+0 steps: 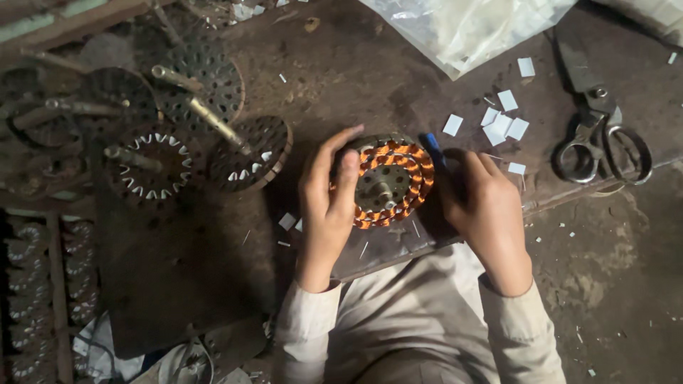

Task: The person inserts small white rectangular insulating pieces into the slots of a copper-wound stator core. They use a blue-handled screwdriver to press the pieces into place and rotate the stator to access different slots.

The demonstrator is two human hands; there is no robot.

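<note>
A round motor stator [390,183] with orange copper windings and a metal hub lies on a dark worktop in the middle of the head view. My left hand [326,201] rests on its left rim, thumb and fingers curved over the windings. To the right of the stator, my right hand [482,206] grips a thin blue tool [431,147], whose tip touches the upper right rim of the stator.
Several bare stators on shafts [186,146] lie at the upper left. Large scissors [596,121] lie at the upper right, with small white paper slips [501,122] beside them. A clear plastic bag [469,28] sits at the top. More stators are stacked at the far left [28,299].
</note>
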